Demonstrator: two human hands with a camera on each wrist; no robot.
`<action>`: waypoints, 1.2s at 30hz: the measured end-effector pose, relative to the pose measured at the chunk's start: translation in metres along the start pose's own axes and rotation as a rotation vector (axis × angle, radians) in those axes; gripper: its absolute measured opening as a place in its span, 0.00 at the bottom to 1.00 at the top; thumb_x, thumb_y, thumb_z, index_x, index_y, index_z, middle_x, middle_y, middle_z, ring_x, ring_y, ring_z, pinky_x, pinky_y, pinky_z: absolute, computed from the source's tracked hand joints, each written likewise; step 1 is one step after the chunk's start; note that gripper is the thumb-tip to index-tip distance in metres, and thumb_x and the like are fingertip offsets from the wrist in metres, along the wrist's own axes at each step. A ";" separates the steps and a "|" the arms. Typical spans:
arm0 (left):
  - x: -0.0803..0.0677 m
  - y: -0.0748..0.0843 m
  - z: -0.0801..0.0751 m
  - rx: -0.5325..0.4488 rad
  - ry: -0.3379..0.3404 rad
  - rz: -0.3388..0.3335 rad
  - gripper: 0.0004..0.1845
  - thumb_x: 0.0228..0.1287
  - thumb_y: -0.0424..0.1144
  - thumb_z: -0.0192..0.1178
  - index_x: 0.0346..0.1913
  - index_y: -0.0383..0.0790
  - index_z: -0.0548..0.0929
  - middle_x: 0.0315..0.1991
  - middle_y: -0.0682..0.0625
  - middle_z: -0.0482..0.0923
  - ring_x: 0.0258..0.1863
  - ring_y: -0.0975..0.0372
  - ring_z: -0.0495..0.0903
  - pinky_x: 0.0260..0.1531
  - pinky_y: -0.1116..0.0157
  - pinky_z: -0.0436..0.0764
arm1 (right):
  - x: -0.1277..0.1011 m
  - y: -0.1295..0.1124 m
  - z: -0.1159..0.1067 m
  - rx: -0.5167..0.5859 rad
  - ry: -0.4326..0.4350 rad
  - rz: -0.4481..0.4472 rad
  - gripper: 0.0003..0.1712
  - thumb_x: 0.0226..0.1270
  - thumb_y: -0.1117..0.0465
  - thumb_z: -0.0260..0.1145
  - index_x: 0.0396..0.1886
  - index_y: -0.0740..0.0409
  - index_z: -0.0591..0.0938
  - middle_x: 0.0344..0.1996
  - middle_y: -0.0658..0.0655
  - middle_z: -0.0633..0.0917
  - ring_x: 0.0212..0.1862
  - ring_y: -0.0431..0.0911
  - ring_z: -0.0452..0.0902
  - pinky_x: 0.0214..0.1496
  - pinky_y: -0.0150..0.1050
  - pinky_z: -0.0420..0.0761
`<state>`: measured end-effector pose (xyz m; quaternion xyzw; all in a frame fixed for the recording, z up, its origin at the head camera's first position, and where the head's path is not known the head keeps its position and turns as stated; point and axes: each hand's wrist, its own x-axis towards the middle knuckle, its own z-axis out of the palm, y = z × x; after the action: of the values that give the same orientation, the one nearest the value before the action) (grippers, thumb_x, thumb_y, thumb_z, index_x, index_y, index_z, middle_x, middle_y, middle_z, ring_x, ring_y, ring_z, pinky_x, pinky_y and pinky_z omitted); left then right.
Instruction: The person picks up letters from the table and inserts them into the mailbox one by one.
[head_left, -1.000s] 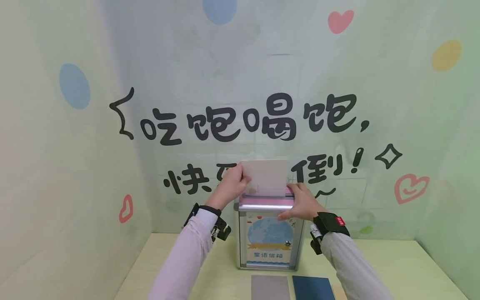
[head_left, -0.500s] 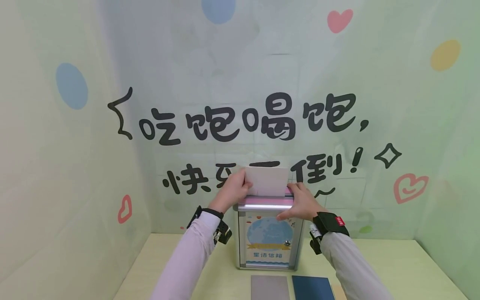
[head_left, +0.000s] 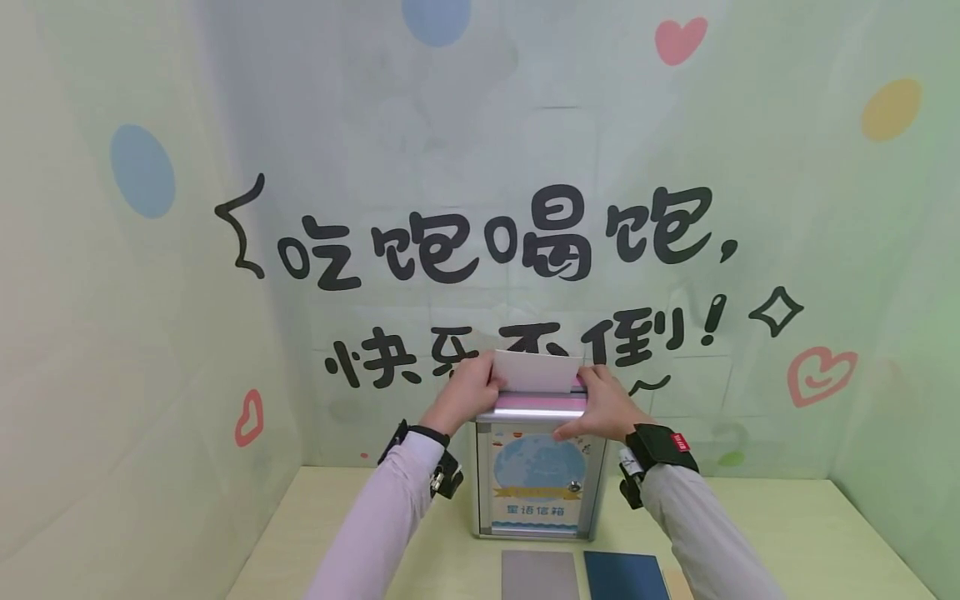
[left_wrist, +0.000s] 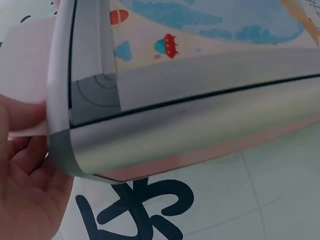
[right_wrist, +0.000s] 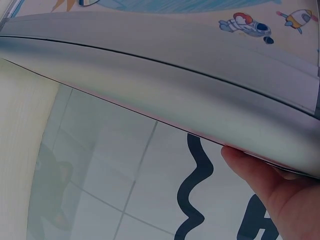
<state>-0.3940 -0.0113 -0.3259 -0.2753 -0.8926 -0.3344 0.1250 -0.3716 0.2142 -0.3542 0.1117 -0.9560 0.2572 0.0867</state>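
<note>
A silver-framed mailbox [head_left: 540, 475] with a pink top and a planet picture on its front stands upright on the table. My left hand [head_left: 467, 390] pinches the left edge of a white card [head_left: 536, 371], which stands upright at the box top with its lower part hidden there. In the left wrist view that hand [left_wrist: 27, 165] is beside the box corner, the card [left_wrist: 30, 60] behind its fingers. My right hand [head_left: 611, 406] grips the top right of the box, thumb on the front and fingers over the top. The right wrist view shows that hand [right_wrist: 280, 190] at the box's top edge.
On the pale table [head_left: 360, 533], a grey flat rectangle [head_left: 540, 575] and a dark blue one [head_left: 626, 575] lie in front of the box. A tan edge [head_left: 678, 585] shows by the right sleeve. A printed wall [head_left: 480, 125] stands close behind the box.
The white card has sunk lower at the box top, so less of it shows. My left hand has moved down slightly with it. My right hand has stayed on the box.
</note>
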 end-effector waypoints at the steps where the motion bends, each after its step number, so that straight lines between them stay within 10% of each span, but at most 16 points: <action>1: -0.001 -0.002 0.000 0.012 -0.013 -0.009 0.22 0.55 0.37 0.62 0.52 0.34 0.72 0.48 0.40 0.77 0.48 0.52 0.75 0.46 0.56 0.75 | 0.000 0.000 0.000 0.004 0.000 0.000 0.56 0.25 0.41 0.77 0.57 0.63 0.67 0.52 0.62 0.68 0.47 0.54 0.66 0.46 0.49 0.73; 8: -0.010 -0.010 -0.015 0.087 -0.061 -0.061 0.67 0.32 0.71 0.64 0.72 0.48 0.38 0.72 0.42 0.31 0.69 0.46 0.33 0.61 0.42 0.48 | 0.000 -0.001 -0.001 0.013 0.000 -0.005 0.60 0.25 0.41 0.76 0.61 0.63 0.65 0.49 0.62 0.68 0.45 0.52 0.67 0.44 0.46 0.73; 36: -0.056 -0.065 -0.024 0.078 -0.077 -0.206 0.66 0.33 0.63 0.70 0.72 0.44 0.41 0.72 0.42 0.31 0.69 0.44 0.35 0.60 0.40 0.47 | -0.001 -0.003 -0.002 0.012 0.000 -0.010 0.60 0.26 0.42 0.77 0.61 0.64 0.64 0.49 0.63 0.68 0.45 0.53 0.67 0.44 0.48 0.73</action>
<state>-0.3844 -0.0908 -0.3655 -0.1899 -0.9326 -0.2997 0.0661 -0.3694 0.2127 -0.3516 0.1168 -0.9538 0.2625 0.0874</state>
